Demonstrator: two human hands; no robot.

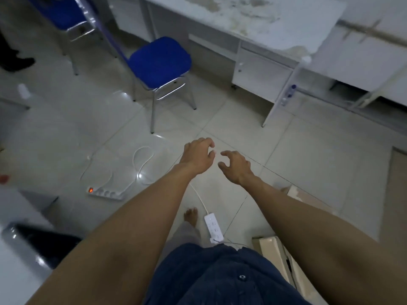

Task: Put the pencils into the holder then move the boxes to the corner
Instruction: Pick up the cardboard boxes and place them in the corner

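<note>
Both arms reach forward over the tiled floor. My left hand (198, 156) and my right hand (236, 167) hover close together, fingers curled and spread, with nothing in either. Pale cardboard boxes lie on the floor at the lower right: one (273, 249) beside my right forearm, another (308, 198) further out, both partly hidden by the arm. No pencils or holder are in view.
A blue chair (159, 62) stands ahead, a second one at the far left. A long white desk (253, 23) runs along the right. Two power strips (105, 192) (213, 226) with white cables lie on the floor by my bare foot (191, 216). Another person's shoe (19, 63) is at the left.
</note>
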